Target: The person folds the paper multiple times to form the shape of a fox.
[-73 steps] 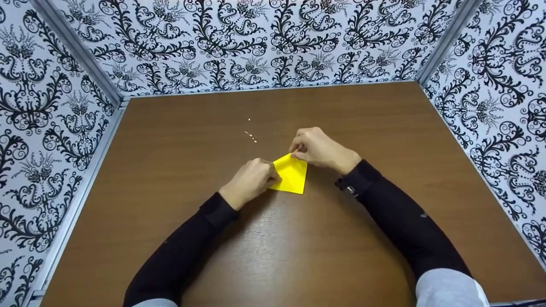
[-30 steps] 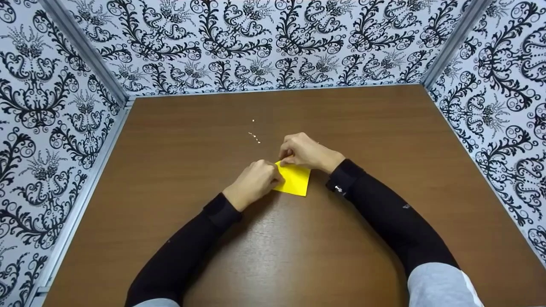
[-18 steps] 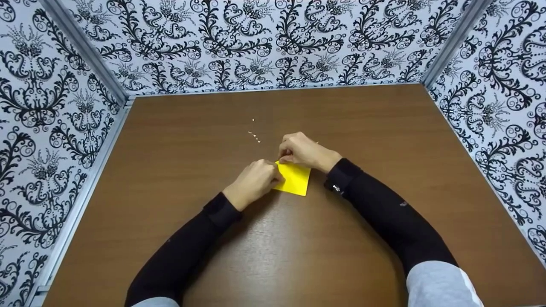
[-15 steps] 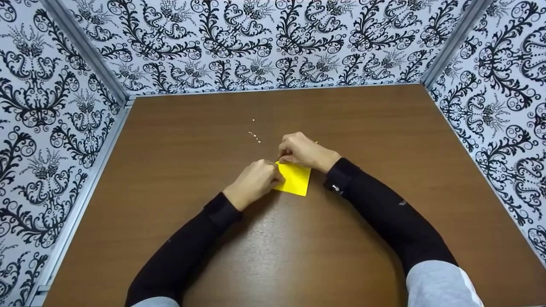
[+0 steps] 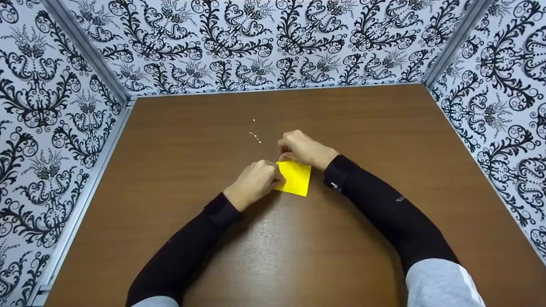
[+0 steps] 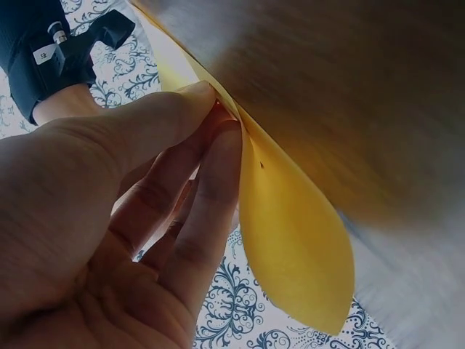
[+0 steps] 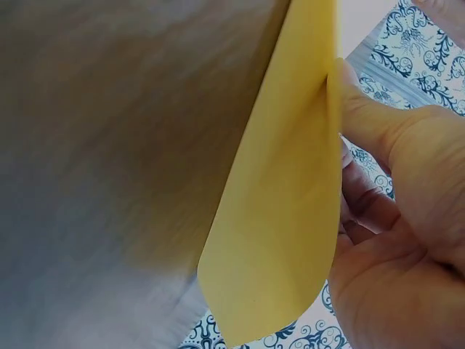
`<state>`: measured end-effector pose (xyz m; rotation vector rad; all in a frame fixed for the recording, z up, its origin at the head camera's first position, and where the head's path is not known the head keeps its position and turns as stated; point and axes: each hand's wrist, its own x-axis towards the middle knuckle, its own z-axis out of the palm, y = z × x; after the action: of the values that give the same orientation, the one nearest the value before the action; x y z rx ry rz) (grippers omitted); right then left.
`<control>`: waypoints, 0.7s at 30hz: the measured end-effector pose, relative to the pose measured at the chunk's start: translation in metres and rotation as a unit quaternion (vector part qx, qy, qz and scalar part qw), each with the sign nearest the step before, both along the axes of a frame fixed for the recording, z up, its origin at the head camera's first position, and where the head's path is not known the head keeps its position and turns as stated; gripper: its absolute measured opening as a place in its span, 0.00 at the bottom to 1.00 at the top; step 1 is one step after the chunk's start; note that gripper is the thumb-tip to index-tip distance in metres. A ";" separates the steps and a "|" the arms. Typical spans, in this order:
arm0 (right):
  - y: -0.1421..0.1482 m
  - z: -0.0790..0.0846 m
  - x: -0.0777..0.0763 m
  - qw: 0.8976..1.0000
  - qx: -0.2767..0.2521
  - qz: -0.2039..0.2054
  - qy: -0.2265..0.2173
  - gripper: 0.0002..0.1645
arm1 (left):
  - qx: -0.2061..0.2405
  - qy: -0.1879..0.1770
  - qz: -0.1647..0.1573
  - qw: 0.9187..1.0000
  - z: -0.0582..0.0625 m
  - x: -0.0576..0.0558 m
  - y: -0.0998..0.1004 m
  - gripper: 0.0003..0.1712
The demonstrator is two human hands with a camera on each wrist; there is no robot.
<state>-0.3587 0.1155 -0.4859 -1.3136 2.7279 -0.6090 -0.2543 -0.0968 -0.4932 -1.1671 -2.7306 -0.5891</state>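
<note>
A small sheet of yellow paper (image 5: 296,179) is near the middle of the wooden table. My left hand (image 5: 254,181) pinches its left side, while my right hand (image 5: 305,149) grips the upper edge close by. Seen from the left wrist, the thumb and fingertips squeeze the yellow paper (image 6: 298,233), which bends into a loose curl below them. In the right wrist view the curved yellow paper (image 7: 276,203) hides the fingertips in part, with the thumb pressed against its side.
Several tiny white specks (image 5: 256,136) lie on the brown table (image 5: 192,123) beyond the hands. Patterned black-and-white walls (image 5: 273,47) with grey metal corner posts (image 5: 454,40) enclose the back and sides.
Since the earliest frame my right hand has moved left, closer to the left hand, carrying the paper's upper edge along. Over the last second both hands and the paper have stayed almost still.
</note>
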 end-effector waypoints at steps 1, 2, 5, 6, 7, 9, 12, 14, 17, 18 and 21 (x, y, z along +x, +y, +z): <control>0.000 0.000 0.000 1.000 0.002 -0.002 0.000 0.08 | 0.001 -0.001 0.000 1.000 0.000 0.000 0.000 0.14; 0.000 0.000 0.000 1.000 0.004 -0.004 -0.001 0.08 | 0.003 -0.002 0.000 1.000 0.000 0.000 0.000 0.14; 0.000 0.000 0.001 1.000 0.009 -0.008 0.000 0.10 | 0.007 -0.006 0.002 1.000 -0.001 -0.001 0.000 0.13; 0.000 0.000 0.001 1.000 0.011 -0.009 -0.001 0.10 | 0.007 -0.006 0.003 1.000 -0.001 -0.001 0.000 0.13; 0.000 0.000 0.001 1.000 0.012 -0.009 -0.001 0.10 | 0.007 -0.007 0.004 1.000 -0.001 -0.001 0.000 0.12; 0.001 0.001 0.001 1.000 0.016 -0.008 -0.001 0.10 | 0.006 -0.008 0.004 1.000 -0.002 -0.001 0.000 0.12; 0.003 0.001 0.000 1.000 0.021 -0.006 0.000 0.10 | 0.003 -0.008 0.003 1.000 -0.002 -0.002 0.001 0.13; 0.006 0.001 -0.001 1.000 0.023 -0.008 0.002 0.10 | 0.003 -0.007 0.004 1.000 -0.002 -0.002 0.001 0.12; 0.011 0.001 -0.003 1.000 0.024 -0.013 0.003 0.10 | 0.001 -0.007 0.007 1.000 -0.001 -0.001 0.001 0.11; 0.013 0.001 -0.004 1.000 0.023 -0.016 0.002 0.09 | 0.001 -0.008 0.008 1.000 -0.001 -0.001 0.001 0.11; 0.018 0.001 -0.008 1.000 0.017 -0.022 0.000 0.09 | 0.000 -0.009 0.009 1.000 0.000 -0.001 0.001 0.10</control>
<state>-0.3664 0.1334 -0.4849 -1.2495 2.7617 -0.5624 -0.2554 -0.0959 -0.4936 -1.1403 -2.7539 -0.5997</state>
